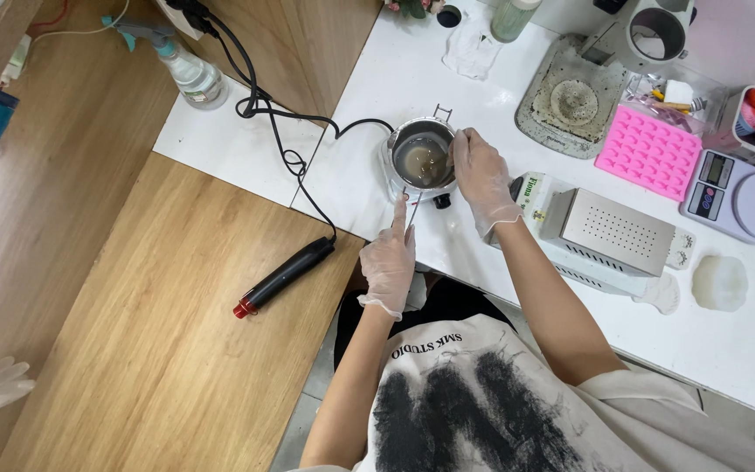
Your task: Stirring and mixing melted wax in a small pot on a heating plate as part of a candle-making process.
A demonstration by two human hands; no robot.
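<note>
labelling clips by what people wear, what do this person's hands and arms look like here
Both the left hand and the right hand wear thin, translucent whitish disposable gloves that end in a rolled cuff at the wrist. Beyond the cuffs the forearms are bare. Short, loose off-white sleeves of a T-shirt with black brush-like print cover the upper arms.

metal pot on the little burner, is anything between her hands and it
Nothing visible stands between. The right hand already rests on the rim of the small metal pot, and the left hand holds the pot's wire handle from below. The black cord passes on the pot's left, clear of both hands.
</note>
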